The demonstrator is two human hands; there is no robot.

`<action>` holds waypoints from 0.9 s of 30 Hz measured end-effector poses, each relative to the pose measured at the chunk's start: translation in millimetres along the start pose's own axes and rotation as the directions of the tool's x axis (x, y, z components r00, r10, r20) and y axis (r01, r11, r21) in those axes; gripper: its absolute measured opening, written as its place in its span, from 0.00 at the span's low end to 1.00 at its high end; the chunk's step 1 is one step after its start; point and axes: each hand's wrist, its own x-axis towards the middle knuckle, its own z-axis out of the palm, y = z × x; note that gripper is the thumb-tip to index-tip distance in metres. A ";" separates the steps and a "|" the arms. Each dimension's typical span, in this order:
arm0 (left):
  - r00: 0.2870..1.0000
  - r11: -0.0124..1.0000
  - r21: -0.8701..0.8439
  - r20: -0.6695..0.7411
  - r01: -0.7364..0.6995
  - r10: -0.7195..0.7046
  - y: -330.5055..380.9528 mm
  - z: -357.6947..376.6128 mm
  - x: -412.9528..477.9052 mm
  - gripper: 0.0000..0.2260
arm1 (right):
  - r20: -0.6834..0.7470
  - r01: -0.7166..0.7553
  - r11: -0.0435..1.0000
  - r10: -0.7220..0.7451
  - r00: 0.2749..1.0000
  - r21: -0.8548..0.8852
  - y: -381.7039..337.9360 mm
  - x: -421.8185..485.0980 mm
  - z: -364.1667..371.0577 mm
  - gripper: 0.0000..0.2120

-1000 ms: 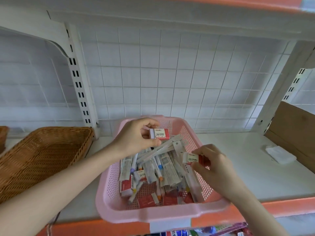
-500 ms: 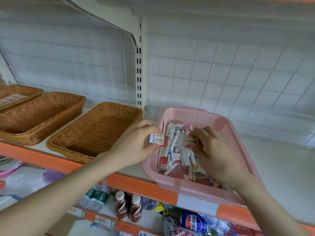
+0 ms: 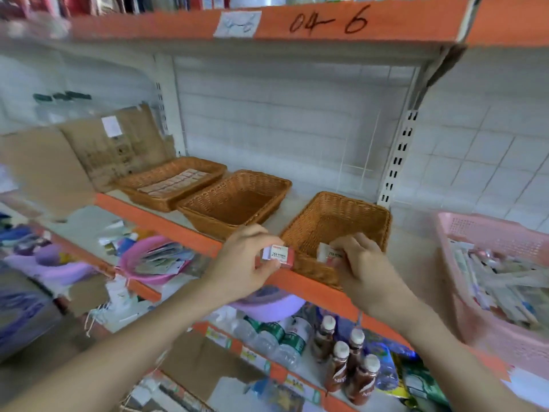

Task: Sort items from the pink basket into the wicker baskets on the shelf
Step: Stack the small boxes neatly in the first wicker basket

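Three wicker baskets stand in a row on the shelf. The far left basket (image 3: pixel 166 185) holds a row of small flat packs, the middle basket (image 3: pixel 234 200) looks bare inside. My left hand (image 3: pixel 243 263) pinches a small white and red eraser box (image 3: pixel 279 255) marked 2B, just left of the right wicker basket (image 3: pixel 341 221). My right hand (image 3: pixel 362 263) holds a second small eraser box (image 3: pixel 329 254) over that basket's front rim. The pink basket (image 3: pixel 463 230) sits at the far right, full of stationery packs.
The shelf has an orange front edge (image 3: pixel 312 288) and a white grid back wall. Flattened cardboard (image 3: pixel 118 144) leans at the back left. Below are bottles (image 3: pixel 341 367), a purple bowl (image 3: pixel 267 304) and mixed goods. An upper shelf (image 3: pixel 297 25) hangs overhead.
The view has swung left, so the pink basket now lies at the right edge. Both hands have carried their eraser boxes out of it toward the right wicker basket.
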 end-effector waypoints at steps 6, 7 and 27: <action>0.984 0.986 0.002 -0.064 0.166 -0.166 -73.9 -59.8 -56.6 0.19 | 0.080 0.093 0.994 -0.097 0.992 0.056 -89.2 30.8 60.4 0.09; 0.978 0.981 0.006 -0.083 0.195 -0.194 -83.4 -67.5 -63.6 0.16 | 0.093 0.093 0.994 -0.098 0.991 0.056 -100.5 34.6 68.1 0.10; 0.960 0.984 0.000 -0.220 0.177 -0.173 -247.5 -108.1 6.9 0.10 | 0.108 0.138 0.989 -0.142 0.984 0.050 -140.3 200.1 153.1 0.11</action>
